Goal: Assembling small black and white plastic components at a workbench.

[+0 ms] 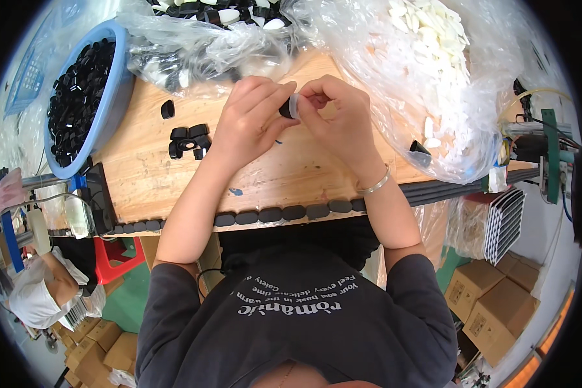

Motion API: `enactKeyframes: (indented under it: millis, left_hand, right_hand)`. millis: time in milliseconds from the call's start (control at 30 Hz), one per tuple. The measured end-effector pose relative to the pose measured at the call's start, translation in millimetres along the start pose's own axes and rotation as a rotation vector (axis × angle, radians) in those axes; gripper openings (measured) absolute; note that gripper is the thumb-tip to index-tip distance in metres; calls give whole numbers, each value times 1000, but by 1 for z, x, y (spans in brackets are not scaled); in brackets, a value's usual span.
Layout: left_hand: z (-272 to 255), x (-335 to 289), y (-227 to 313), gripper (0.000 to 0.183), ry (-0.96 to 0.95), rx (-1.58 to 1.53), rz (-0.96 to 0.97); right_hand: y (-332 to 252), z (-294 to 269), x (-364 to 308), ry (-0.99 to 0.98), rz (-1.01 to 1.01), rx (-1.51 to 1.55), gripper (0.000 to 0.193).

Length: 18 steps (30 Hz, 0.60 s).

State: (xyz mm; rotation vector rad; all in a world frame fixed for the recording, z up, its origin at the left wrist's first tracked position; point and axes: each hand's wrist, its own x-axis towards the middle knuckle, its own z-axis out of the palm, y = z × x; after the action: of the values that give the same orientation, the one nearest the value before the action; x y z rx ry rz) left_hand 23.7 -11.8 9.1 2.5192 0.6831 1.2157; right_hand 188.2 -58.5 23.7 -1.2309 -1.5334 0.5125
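Above the middle of the table, both hands come together at one small part. My left hand [247, 121] is closed, its thumb and fingers pinching a black hollow piece [284, 110]. On the right side of that piece sits a pale oval piece [294, 105], upright on edge, with the fingertips of my right hand [340, 118] closed on it. The two pieces touch; whether one is inside the other I cannot tell. Left of my left hand, several loose black pieces [189, 138] lie in a cluster, and a single black one [167, 108] lies behind them.
A blue basin [121, 81] full of black pieces stands at the left. Clear plastic bags [220, 52] with black and white pieces lie at the back; white pieces [436, 58] spill at the right. Dark oval pads [270, 214] line the front edge. Another person [42, 294] sits at far left.
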Motion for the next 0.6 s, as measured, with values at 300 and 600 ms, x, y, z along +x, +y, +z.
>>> enactKeyframes:
  millis: [300,600]
  left_hand:
    - [3,1,0,53,46,-8,26]
    - [6,0,5,54,132,-42,-38]
  right_hand:
    - [-4,4,-2,8,-5,-89,5]
    - [-1,11,-7,80,32,-35,7]
